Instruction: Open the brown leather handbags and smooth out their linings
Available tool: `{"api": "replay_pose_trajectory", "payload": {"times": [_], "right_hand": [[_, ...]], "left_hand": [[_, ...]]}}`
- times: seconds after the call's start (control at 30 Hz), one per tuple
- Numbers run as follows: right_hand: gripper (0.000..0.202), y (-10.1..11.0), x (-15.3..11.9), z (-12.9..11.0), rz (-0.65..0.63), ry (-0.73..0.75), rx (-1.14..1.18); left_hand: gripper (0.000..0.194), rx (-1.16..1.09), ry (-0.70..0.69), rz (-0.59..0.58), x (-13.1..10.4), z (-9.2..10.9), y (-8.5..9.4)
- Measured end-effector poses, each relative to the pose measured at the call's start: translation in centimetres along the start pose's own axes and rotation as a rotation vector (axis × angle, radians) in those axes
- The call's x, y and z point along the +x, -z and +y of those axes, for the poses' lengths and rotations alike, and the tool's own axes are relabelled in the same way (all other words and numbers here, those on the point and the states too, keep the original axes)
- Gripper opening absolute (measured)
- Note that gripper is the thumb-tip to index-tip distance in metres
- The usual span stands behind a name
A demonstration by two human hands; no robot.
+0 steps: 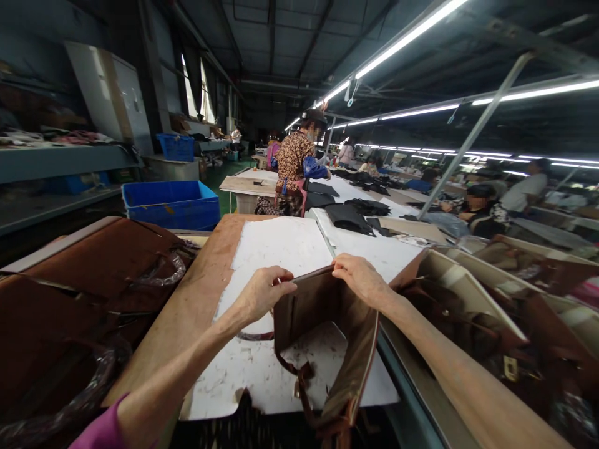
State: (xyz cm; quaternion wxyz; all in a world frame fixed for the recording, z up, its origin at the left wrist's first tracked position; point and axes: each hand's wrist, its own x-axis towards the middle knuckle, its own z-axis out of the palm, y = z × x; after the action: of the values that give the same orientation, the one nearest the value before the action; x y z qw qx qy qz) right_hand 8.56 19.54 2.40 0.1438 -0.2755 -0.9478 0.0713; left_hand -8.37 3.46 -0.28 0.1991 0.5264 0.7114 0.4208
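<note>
A brown bag piece [322, 305] with a dark inner lining stands open over the white sheet on the table. My left hand [269, 290] is closed at its upper left edge, thumb and fingers pinched near the rim. Over the top edge, farther right, the fingers of my right hand [358, 277] are closed on the same rim. Brown straps [304, 380] hang from the piece at its lower side. The white sheet [276, 243] beneath it is marked with small dark scraps.
Brown bags [84, 268] are piled at the left, and more bags [468, 299] stand at the right. A blue bin [171, 202] sits beyond the table's left side. A person [292, 162] in a patterned top stands ahead near black pieces [349, 217]. A slanted metal pole [472, 137] rises at the right.
</note>
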Motion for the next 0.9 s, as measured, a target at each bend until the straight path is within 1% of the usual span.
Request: {"api": "replay_pose_trajectory", "payload": {"times": [0.1,0.13,0.2,0.3,0.43,0.53,0.77,0.9], "right_hand": [[0.015,0.1,0.0,-0.4,0.018,-0.014,-0.109],[0.016,0.1,-0.1,-0.5,0.023,-0.013,-0.155],[0.017,0.0,-0.1,-0.6,0.032,-0.010,-0.240],[0.016,-0.1,-0.2,-0.7,0.037,-0.010,-0.299],[0.014,-0.3,-0.1,-0.6,0.035,-0.027,-0.310],[0.015,-0.3,0.0,-0.6,0.032,-0.031,-0.309],[0.016,-0.3,0.2,-1.1,0.010,-0.055,-0.350],[0.017,-0.3,0.3,-1.2,-0.006,-0.067,-0.360]], "left_hand": [[0.017,0.154,-0.120,0.042,0.1,0.7,0.1],[0.017,0.188,-0.163,0.043,0.2,0.8,0.1],[0.019,0.214,-0.198,0.042,0.2,0.8,0.1],[0.018,0.207,-0.162,0.057,0.0,1.0,-0.1],[0.016,0.171,-0.069,0.063,-0.1,1.4,-0.2],[0.015,0.168,-0.037,0.060,-0.2,1.7,-0.3],[0.015,0.131,-0.017,0.069,0.0,1.6,-0.7],[0.013,0.113,-0.019,0.055,0.1,1.7,-0.8]]}}
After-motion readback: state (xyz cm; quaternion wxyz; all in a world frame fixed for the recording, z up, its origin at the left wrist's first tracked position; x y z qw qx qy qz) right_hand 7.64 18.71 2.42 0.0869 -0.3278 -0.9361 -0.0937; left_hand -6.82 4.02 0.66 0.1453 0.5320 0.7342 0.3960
